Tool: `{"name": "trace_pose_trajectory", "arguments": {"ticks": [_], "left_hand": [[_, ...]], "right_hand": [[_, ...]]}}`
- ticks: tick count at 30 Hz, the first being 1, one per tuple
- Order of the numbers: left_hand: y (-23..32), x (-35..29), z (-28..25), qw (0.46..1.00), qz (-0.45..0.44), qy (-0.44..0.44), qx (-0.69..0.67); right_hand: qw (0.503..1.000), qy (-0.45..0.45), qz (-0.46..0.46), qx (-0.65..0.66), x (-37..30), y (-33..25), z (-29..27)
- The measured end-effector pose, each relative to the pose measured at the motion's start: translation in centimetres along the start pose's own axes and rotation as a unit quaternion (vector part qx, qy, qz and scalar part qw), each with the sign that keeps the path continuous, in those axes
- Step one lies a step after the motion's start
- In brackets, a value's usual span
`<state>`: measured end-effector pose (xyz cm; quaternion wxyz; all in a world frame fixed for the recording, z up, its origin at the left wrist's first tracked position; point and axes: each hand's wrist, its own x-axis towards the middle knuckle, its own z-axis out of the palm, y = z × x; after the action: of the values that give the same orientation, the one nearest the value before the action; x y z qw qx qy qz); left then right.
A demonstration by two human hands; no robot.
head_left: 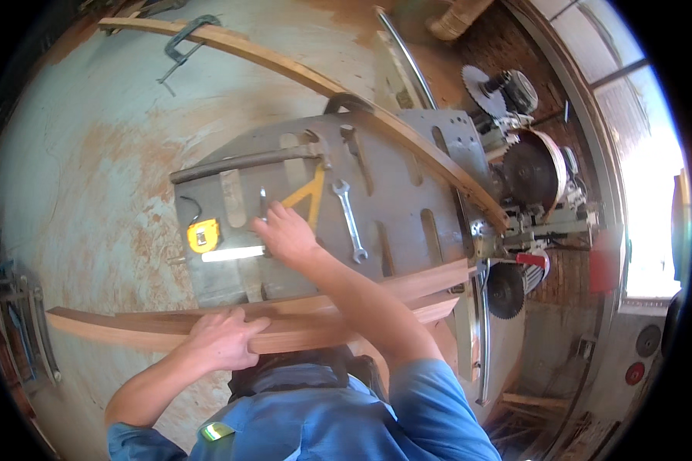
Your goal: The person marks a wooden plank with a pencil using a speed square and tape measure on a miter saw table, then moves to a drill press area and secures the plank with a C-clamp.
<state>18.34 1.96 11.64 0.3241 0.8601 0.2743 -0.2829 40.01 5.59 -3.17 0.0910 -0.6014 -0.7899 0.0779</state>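
My left hand [224, 338] is closed over the near edge of a long wooden board [123, 329], which lies across in front of my body beside a second wooden board [430, 278]. Over the grey slotted metal table, my right hand [286, 237] has its fingers pinched together around a slim pen [263, 198], whose upper end sticks out. Just beyond those fingers lies a yellow triangular square [313, 198], partly covered by the hand. A bright white strip [232, 253] is left of my right wrist.
The metal table [396, 192] carries a yellow tape measure [203, 236], a hammer [246, 163] and a double-ended wrench [350, 221]. Beyond runs a long wooden beam [284, 71] with a C-clamp [183, 44] on it. Circular saw blades [529, 170] on machines stand at the right.
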Motion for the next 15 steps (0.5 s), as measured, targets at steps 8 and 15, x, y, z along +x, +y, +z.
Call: {"name": "trace_pose_trajectory", "arguments": {"ticks": [8,15], "left_hand": [[0.8,1.2,-1.0,0.998,0.019,0.05,0.02],[0.6,2.1,-1.9,1.0,0.018,0.024,-0.003]], "right_hand": [[0.995,0.061,0.081,0.02,-2.2,1.4,-2.9],[0.944,-0.098,0.313,0.036,-10.5,8.7,-5.5]]}}
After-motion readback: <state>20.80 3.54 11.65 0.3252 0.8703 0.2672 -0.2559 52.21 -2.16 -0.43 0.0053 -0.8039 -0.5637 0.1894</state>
